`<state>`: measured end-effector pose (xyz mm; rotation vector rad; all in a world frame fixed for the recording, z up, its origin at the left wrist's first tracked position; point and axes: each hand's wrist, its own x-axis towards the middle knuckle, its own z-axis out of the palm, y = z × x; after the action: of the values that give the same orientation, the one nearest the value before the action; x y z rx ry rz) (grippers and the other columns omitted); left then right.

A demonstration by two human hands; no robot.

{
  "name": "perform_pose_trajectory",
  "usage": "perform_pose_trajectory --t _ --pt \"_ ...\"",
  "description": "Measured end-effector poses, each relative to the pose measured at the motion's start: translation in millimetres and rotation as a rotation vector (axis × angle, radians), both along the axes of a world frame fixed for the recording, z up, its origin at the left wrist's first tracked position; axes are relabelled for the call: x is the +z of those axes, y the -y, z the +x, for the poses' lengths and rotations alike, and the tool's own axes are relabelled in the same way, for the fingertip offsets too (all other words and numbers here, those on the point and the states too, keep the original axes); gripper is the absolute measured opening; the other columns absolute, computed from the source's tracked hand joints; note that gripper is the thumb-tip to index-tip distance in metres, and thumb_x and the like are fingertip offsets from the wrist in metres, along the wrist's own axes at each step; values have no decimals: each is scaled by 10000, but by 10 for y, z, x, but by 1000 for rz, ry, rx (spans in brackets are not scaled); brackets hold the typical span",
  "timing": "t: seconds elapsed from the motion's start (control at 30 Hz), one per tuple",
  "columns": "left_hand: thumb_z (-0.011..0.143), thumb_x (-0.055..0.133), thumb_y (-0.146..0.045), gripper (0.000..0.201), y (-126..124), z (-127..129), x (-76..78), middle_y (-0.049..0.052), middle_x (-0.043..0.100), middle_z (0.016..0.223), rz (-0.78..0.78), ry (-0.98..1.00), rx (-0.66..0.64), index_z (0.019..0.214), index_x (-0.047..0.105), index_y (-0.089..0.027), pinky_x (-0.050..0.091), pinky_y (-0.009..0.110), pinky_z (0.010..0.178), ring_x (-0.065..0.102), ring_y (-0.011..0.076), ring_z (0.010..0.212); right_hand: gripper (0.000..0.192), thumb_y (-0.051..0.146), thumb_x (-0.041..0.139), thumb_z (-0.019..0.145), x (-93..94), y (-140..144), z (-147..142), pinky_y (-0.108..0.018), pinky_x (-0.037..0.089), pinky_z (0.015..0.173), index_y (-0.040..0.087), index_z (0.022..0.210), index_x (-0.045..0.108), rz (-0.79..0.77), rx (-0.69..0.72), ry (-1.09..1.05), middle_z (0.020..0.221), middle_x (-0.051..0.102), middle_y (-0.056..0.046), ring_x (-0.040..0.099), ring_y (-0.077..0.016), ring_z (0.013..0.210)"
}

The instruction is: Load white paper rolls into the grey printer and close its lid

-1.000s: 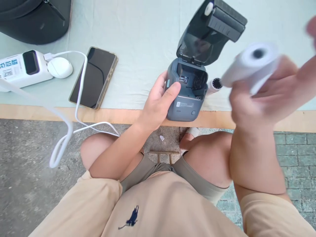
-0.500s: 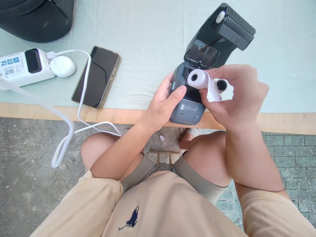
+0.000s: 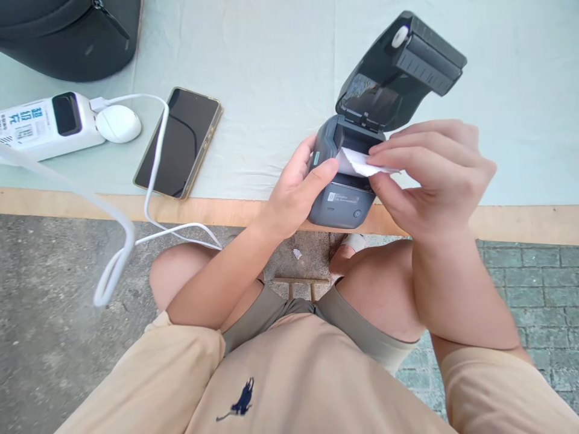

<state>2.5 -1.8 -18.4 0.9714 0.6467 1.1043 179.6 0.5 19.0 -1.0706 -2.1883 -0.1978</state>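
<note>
Over the open grey label printer point(image 3: 342, 199), gripped by the left hand point(image 3: 294, 196), the right hand point(image 3: 429, 181) pinches a white paper strip point(image 3: 357, 163) between closed fingertips point(image 3: 377, 161).

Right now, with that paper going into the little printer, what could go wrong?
The printer sits at the very edge of the table, steadied only by the left hand; a push might tip it off. The right hand pinches the loose paper end, which could crease or tear. The white cable lies across the phone and hangs off the table; a snag might drag it.
</note>
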Motion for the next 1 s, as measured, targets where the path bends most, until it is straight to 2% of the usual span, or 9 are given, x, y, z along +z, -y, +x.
perform_pose_trajectory --t 0.13,0.23,0.37,0.4,0.47,0.57,0.63,0.8,1.0 --pt "820 533 -434 392 6 5 19 37 572 1168 -18 -11 13 1147 461 -230 463 383 1022 540 241 1184 161 244 631 713 3 44 -21 -290 429 803 276 867 598 -10 115 48 894 661 113 601 -92 910" --pt "763 628 -385 420 7 -2 33 38 585 1125 -23 -62 19 1119 468 -231 457 382 1018 561 241 1146 131 320 621 728 -11 52 -45 -308 424 811 283 851 596 -48 140 51 892 661 117 601 -96 933" --pt "729 664 -372 462 1 -21 39 40 599 1059 -33 -101 -9 1120 459 -236 495 386 943 592 252 1085 59 281 559 769 2 30 -42 -289 457 816 239 800 587 -51 140 -95 815 646 63 589 -82 880" --pt "727 666 -367 476 1 -26 39 39 598 1053 -32 -113 -14 1132 451 -240 506 381 917 597 252 1072 63 253 563 760 16 26 -35 -278 464 815 220 810 584 -22 104 -156 845 633 37 578 -84 889" --pt "721 669 -350 507 -1 -37 35 40 593 1053 -15 -144 -17 1157 437 -241 521 365 875 603 249 1051 202 248 583 738 56 26 -20 -269 465 819 199 934 576 -3 -17 -258 1053 576 -21 539 -125 1048" --pt "698 676 -305 562 -3 -49 26 50 583 1061 29 -181 -38 1190 415 -232 533 335 811 611 243 1008 494 299 544 776 115 41 -4 -305 441 908 253 1250 411 -152 -126 -303 1375 363 -37 369 -194 1318" --pt "680 673 -262 625 -4 -52 19 63 562 1122 58 -187 -46 1231 380 -228 531 327 806 601 242 1015 531 299 485 824 128 47 -3 -327 425 958 312 1322 299 -250 -131 -313 1410 328 -13 379 -174 1323" --pt "641 659 -204 822 4 -47 -2 104 403 1349 79 -240 11 1354 248 -225 494 355 913 511 275 1160 374 315 436 856 66 12 -14 -274 471 839 273 1228 412 -163 -114 -428 1208 452 -28 548 -116 1076" --pt "628 658 -198 907 9 -53 -9 106 417 1353 56 -246 -15 1394 175 -244 471 406 964 496 310 1202 217 348 404 863 -1 -38 30 -279 451 753 210 978 527 -193 -33 -364 948 586 -25 576 -105 908"
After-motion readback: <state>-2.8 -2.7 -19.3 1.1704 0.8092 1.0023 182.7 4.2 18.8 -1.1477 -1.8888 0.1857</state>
